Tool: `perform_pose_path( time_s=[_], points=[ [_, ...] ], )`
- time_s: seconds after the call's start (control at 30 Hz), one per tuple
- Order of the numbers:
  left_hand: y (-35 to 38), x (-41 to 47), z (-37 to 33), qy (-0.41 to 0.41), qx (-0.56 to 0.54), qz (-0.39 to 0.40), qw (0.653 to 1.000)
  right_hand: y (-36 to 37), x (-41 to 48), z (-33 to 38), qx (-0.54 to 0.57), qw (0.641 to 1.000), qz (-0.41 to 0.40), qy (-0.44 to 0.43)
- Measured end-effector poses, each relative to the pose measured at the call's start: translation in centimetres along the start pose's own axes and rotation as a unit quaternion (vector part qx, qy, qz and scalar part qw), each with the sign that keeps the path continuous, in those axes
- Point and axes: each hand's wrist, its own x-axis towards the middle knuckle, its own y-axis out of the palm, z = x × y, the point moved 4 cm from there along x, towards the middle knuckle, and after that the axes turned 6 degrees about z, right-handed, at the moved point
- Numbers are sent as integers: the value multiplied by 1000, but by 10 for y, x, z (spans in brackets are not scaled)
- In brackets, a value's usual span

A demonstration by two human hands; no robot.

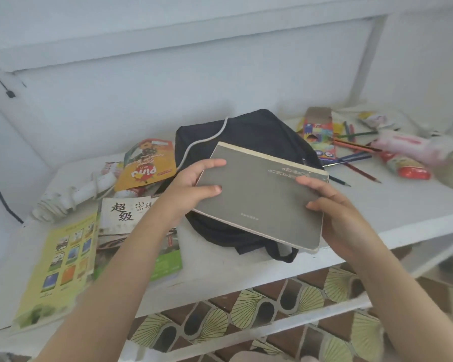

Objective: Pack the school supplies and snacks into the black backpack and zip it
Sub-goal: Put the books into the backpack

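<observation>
A grey-covered book [259,194] hangs just above the black backpack [249,131], which lies on the white table [403,205]. My left hand [191,186] grips the book's left edge, thumb on the cover. My right hand [335,212] holds its right edge, fingers curled over the cover. Left of the backpack lie an orange snack packet [144,165], a book with Chinese characters [131,226] and a yellow-green booklet [60,265]. To the right are a coloured pencil box [319,134], loose pencils [356,152] and a pink pouch [411,147].
A white folded umbrella [71,197] lies at the left rear of the table. A red and white packet [406,168] sits by the pencils. A white wall and shelf frame stand behind. The table's front edge runs over a patterned tile floor [272,309].
</observation>
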Motion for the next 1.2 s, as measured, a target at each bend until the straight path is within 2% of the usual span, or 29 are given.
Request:
perform_pose_path(
  time_s=[0.1, 0.17, 0.3, 0.37, 0.47, 0.53, 0.63, 0.8, 0.83, 0.87, 0.93, 0.97, 1.0, 1.03, 1.07, 1.13, 1.2],
  points=[
    [13, 12, 0, 4, 53, 27, 998, -11, -13, -10, -13, 999, -1, 38],
    [22, 17, -1, 13, 75, 44, 996, -19, -20, -13, -12, 998, -29, 50],
    [38, 23, -3, 13, 60, 50, 997, -32, -32, -17, 47, 994, -89, 33],
    [42, 23, 1, 8, 110, 40, 993, -39, -39, -21, 82, 989, -118, 22],
    [51, 14, 8, 83, 274, 44, 957, -52, -49, -26, 120, 977, -178, 5],
    [59, 8, 17, 123, 329, 73, 934, -60, -55, -29, 143, 966, -213, -10],
    [62, 10, 26, 146, 358, 83, 918, -73, -63, -33, 175, 948, -263, -46],
    [58, 19, 31, 161, 361, 65, 916, -87, -76, -40, 210, 920, -321, -82],
    [57, 20, 28, 188, 379, 39, 905, -89, -78, -41, 212, 917, -328, -82],
    [56, 21, 24, 248, 423, -1, 872, -90, -80, -43, 213, 914, -335, -80],
    [56, 19, 17, 409, 534, -80, 735, -91, -82, -45, 220, 909, -344, -79],
    [56, 19, 18, 468, 563, -88, 675, -91, -83, -45, 225, 906, -349, -81],
    [56, 22, 18, 502, 579, -73, 638, -91, -83, -46, 227, 903, -354, -83],
    [56, 27, 18, 510, 590, -45, 624, -92, -84, -46, 227, 902, -357, -85],
    [55, 32, 17, 503, 597, -18, 625, -92, -85, -46, 225, 902, -358, -86],
    [51, 41, 16, 455, 617, 9, 642, -92, -86, -46, 220, 903, -359, -87],
    [47, 47, 15, 368, 647, 41, 666, -92, -87, -46, 219, 903, -360, -88]
  ],
)
